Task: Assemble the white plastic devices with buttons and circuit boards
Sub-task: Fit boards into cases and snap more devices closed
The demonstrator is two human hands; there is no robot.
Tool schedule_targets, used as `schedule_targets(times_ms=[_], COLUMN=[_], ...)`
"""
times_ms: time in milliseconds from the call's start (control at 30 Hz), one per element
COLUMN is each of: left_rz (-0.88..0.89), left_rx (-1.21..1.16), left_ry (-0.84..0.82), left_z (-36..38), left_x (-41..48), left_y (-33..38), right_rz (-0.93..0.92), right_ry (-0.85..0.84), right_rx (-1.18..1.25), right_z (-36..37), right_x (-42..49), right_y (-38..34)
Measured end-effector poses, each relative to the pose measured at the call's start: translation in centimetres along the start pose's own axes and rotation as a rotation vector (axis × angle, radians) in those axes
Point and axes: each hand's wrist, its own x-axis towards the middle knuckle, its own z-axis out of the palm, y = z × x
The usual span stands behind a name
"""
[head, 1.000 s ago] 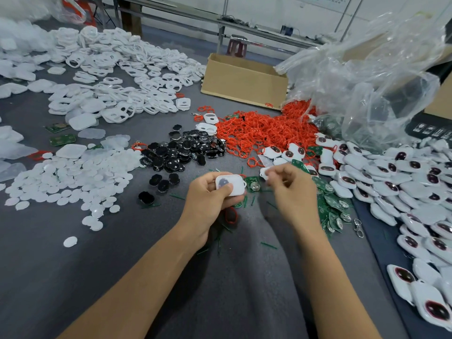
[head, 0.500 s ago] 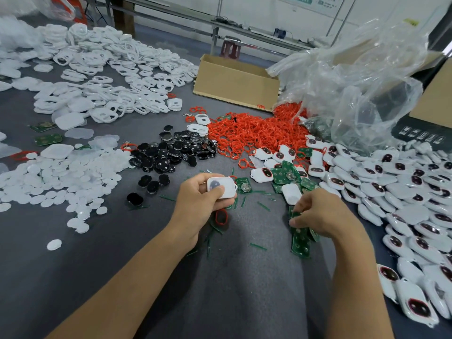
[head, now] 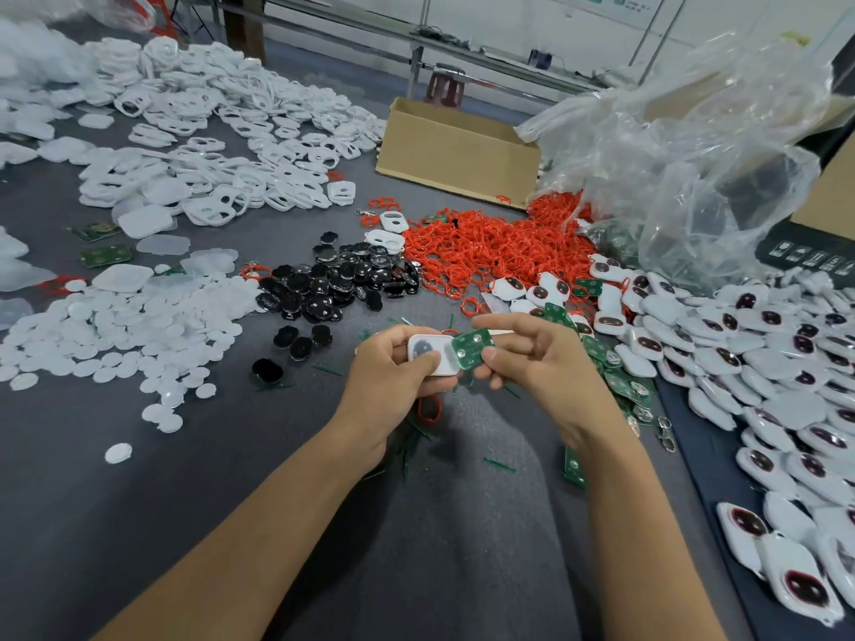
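Since the earlier frame, the right hand (head: pixel 543 360) has left the heap of green boards (head: pixel 634 386) and come back to the middle with one circuit board (head: pixel 473 348). The board now touches the right edge of the white shell (head: pixel 423 351). The shell is held above the surface (head: pixel 231 501), in front of the person, and a dark oval shows in it. The left hand (head: pixel 391 379) grips the shell, with the thumb across its lower edge. The right hand pinches the board between thumb and fingers, and the board is tilted.

I think the step is to seat the board in the shell. To do it well, the board should be made level, matched to the cavity, and then pressed evenly; pushing on one corner may jam it. Both wrists bend inward, and the forearms come up from below. Beyond the hands lie black buttons (head: pixel 337 279) and red rings (head: pixel 486 247).
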Motion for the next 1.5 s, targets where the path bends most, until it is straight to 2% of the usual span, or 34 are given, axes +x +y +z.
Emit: schedule_targets(times_ms=[67,133,233,333,400,500,533,667,1033,1233,1500], left_rz=[-0.004,-0.01,-0.004,-0.012,-0.02,-0.038,-0.043,-0.055,-0.055,-0.058,0.004], left_rx=[-0.004,-0.004,0.003,-0.024,-0.068,-0.119,-0.117,-0.123,-0.116,-0.085,0.041], left_ry=[0.008,0.017,0.025,0.006,-0.001,0.006,0.009,-0.016,-0.068,-0.054,-0.104], left_z=[0.0,0.0,0.2,0.3,0.2,-0.1,-0.1,-0.1,-0.1,-0.1,-0.6], left_x=[0.0,0.0,0.0,0.0,-0.1,0.1,0.1,0.3,0.2,0.3,0.1], left_y=[0.0,0.0,0.0,0.0,0.2,0.3,0.3,0.3,0.1,0.1,-0.2], right_rz=[-0.01,-0.073,-0.299,-0.477,-0.481,-0.356,-0.33,-0.34,-0.338,-0.402,-0.465], right_ry=[0.059,0.172,0.333,0.297,0.216,0.043,0.032,0.091,0.05,0.216,0.109], right_rx=[0.055,-0.025,-0.43,-0.689,-0.663,-0.455,-0.444,-0.539,-0.6,-0.585,-0.834], right_z=[0.3,0.7,1.7,3.2,3.7,3.1,2.7,2.1,2.0,1.2,2.1], right_x=[0.1,0.2,0.2,0.1,0.0,-0.1,0.0,0.4,0.5,0.7,0.5], right_y=[0.0,0.2,0.7,1.0,1.0,0.7,0.7,0.9,1.3,1.3,1.9])
